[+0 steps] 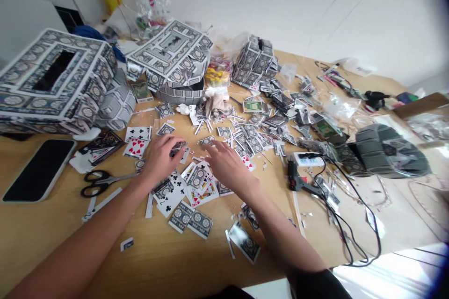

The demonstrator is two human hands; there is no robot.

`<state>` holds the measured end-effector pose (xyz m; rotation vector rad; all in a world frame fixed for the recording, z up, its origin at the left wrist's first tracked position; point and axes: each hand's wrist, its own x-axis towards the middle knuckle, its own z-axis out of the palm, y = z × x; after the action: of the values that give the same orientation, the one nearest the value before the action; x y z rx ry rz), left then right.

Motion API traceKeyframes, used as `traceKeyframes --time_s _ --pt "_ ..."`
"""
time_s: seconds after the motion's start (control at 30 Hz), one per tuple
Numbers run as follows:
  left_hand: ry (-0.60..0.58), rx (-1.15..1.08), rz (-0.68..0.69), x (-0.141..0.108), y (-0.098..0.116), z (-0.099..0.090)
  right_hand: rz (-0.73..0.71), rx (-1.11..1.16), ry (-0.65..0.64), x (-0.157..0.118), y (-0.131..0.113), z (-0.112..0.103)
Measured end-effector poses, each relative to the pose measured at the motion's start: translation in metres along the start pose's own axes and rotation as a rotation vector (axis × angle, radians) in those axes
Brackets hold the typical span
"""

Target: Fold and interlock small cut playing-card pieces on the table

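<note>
My left hand is curled with a small patterned playing-card piece between thumb and fingers. To its right, my right hand reaches forward, fingers stretched out, the tips at a cut card piece on the table; whether they touch it I cannot tell. Loose playing cards lie below and between the hands, among them a seven of clubs, a face card and two face-down cards. Black-handled scissors rest left of my left hand, their blade tips near my wrist.
Card-covered boxes stand at the back left, with another card structure behind the middle. Card scraps cover the centre. A glue gun with black cables lies right. A phone lies far left.
</note>
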<state>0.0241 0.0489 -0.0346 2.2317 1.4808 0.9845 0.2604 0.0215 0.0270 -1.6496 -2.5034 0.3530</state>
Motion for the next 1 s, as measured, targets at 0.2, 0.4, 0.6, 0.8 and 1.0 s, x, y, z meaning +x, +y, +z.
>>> traceKeyframes --time_s 0.2,0.4,0.6,0.8,1.0 --pt "0.020 0.010 0.027 0.001 0.001 0.000 0.042 -0.010 -0.031 0.010 0.006 0.012" --pt "0.009 0.005 0.042 0.000 -0.004 0.002 -0.113 0.202 -0.094 0.011 0.001 -0.004" --pt "0.006 0.029 0.034 0.000 -0.004 0.002 0.302 -0.032 0.067 0.015 0.034 -0.016" --pt "0.018 0.047 0.049 0.000 -0.002 0.002 0.571 -0.096 -0.062 0.019 0.044 -0.003" --pt "0.021 0.060 0.073 0.000 -0.004 0.002 0.339 0.047 -0.072 0.017 0.040 -0.016"
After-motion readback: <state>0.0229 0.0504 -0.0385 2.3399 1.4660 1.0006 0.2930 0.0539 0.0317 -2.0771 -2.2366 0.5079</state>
